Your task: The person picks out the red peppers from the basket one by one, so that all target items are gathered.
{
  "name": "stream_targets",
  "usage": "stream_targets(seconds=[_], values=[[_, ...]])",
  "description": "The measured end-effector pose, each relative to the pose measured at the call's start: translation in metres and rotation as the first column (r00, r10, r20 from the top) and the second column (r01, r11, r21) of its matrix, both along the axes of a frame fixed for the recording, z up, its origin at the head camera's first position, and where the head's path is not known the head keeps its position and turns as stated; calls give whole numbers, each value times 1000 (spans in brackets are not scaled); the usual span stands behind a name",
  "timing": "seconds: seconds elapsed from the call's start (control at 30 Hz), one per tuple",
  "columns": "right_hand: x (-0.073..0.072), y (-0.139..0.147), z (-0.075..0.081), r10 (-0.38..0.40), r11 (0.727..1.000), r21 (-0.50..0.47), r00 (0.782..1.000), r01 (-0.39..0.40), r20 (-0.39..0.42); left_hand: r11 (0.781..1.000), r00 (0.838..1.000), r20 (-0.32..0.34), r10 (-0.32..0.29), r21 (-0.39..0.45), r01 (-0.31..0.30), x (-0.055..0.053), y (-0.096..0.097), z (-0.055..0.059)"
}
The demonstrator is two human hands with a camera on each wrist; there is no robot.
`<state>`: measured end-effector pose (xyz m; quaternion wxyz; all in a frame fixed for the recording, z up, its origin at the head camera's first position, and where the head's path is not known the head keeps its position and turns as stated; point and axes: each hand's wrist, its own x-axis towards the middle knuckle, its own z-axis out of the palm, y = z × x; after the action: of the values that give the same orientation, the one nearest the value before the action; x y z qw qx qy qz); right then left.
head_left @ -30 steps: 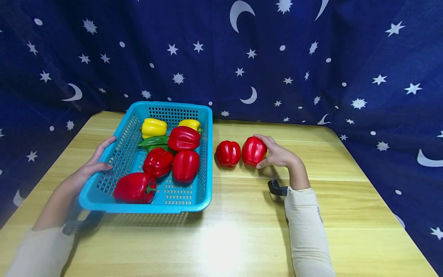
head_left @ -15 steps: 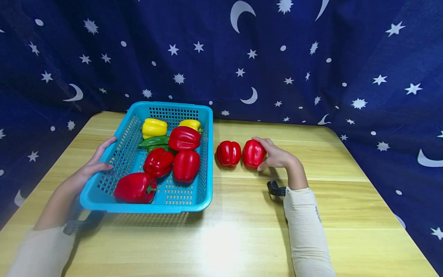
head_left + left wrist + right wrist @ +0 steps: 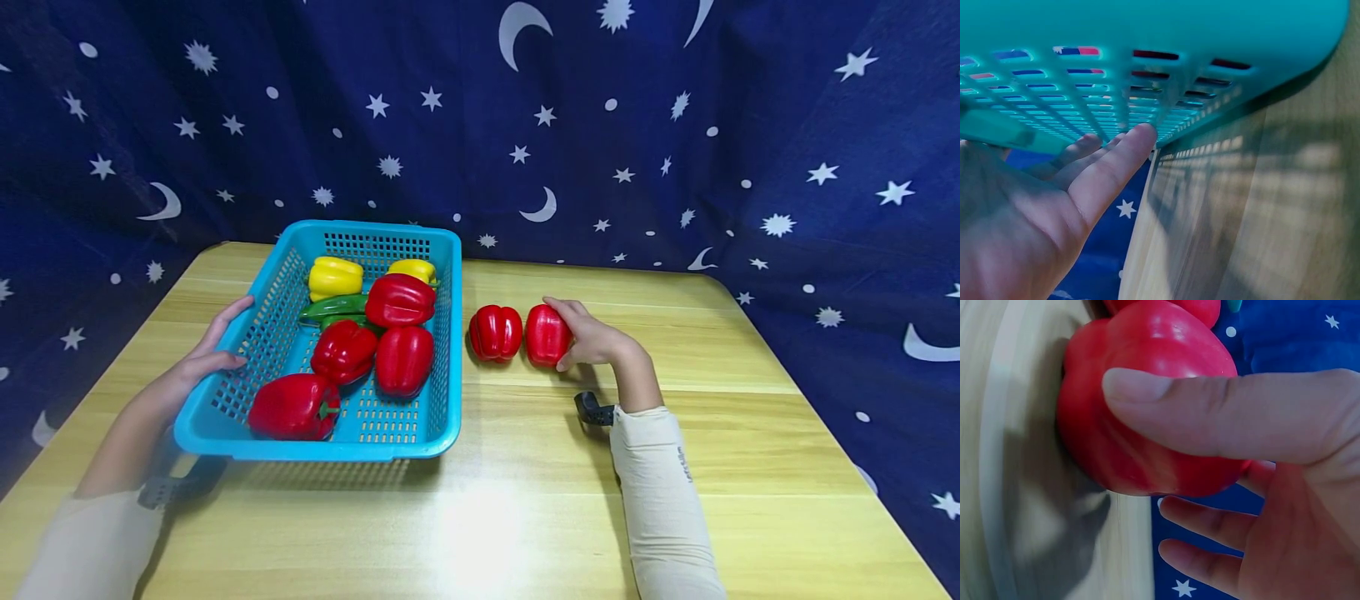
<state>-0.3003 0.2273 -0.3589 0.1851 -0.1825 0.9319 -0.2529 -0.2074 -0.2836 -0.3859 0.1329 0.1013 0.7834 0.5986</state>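
Observation:
My left hand (image 3: 191, 362) rests at the left side of a blue perforated basket (image 3: 315, 451); in the left wrist view its fingers (image 3: 1116, 159) extend fairly straight against the outer wall. The basket holds several red bell peppers (image 3: 292, 408), yellow bell peppers (image 3: 335, 277) and a long green pepper (image 3: 337, 307). To the basket's right, my right hand (image 3: 596, 340) grips a red bell pepper (image 3: 545, 335) from its right side. The right wrist view has the thumb across this pepper (image 3: 1154, 340), its other side partly hidden. Another red bell pepper (image 3: 496, 333) sits just left of it.
A pale wooden table (image 3: 540, 492) carries everything, with a bright glare near its front middle. A dark blue cloth (image 3: 480, 125) with stars and moons hangs behind and around it. Black wrist devices (image 3: 595, 409) show below the hands.
My right hand and the red bell pepper in it have shifted slightly left, and the pepper has turned a little. The left hand and the basket hold almost the same place.

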Motion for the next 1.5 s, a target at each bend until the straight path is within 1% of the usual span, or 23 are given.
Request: stream_targets(seconds=[0.1, 0.2, 0.37, 0.43, 0.6, 0.67, 0.8, 0.97, 1.17, 1.23, 1.4, 1.5], values=[[0, -1, -1, -6, 1000, 14, 1000, 6, -4, 1000, 1000, 6, 6, 0, -6, 0, 1, 1], [0, -2, -1, -9, 1000, 19, 1000, 9, -5, 1000, 1000, -3, -1, 5, 1, 1, 0, 0], [0, -2, -1, 13, 1000, 20, 1000, -12, -27, 1000, 1000, -14, -5, 7, 5, 1, -1, -1], [0, -2, 0, 19, 1000, 20, 999, -18, -32, 1000, 1000, -5, 0, -1, 0, 1, 0, 0], [1, -2, 1, 14, 1000, 21, 1000, -14, -26, 1000, 1000, 21, 5, 13, -5, -1, 1, 2], [0, -2, 1, 14, 1000, 22, 1000, -14, -27, 1000, 1000, 21, 4, 22, -5, -2, 2, 2], [1, -2, 1, 16, 1000, 22, 1000, -15, -25, 1000, 1000, 10, 9, 10, -9, -1, 1, 1], [2, -2, 2, 10, 1000, 12, 1000, -10, -21, 1000, 1000, -15, -3, 6, 3, 0, -1, -1], [2, -1, 3, -1, 1000, 3, 1000, 1, -10, 1000, 1000, 3, 11, -14, -11, 2, 1, 1], [2, 0, 3, -6, 1000, 3, 1000, 6, -7, 1000, 1000, 2, 10, -11, -10, 2, 1, 1], [1, 1, 4, -7, 1000, -7, 1000, 6, -14, 1000, 1000, -26, -2, 9, 2, 1, 0, -1], [1, 0, 5, -9, 1000, -16, 1000, 9, -24, 1000, 1000, -28, -1, 6, 2, 1, 0, -1]])
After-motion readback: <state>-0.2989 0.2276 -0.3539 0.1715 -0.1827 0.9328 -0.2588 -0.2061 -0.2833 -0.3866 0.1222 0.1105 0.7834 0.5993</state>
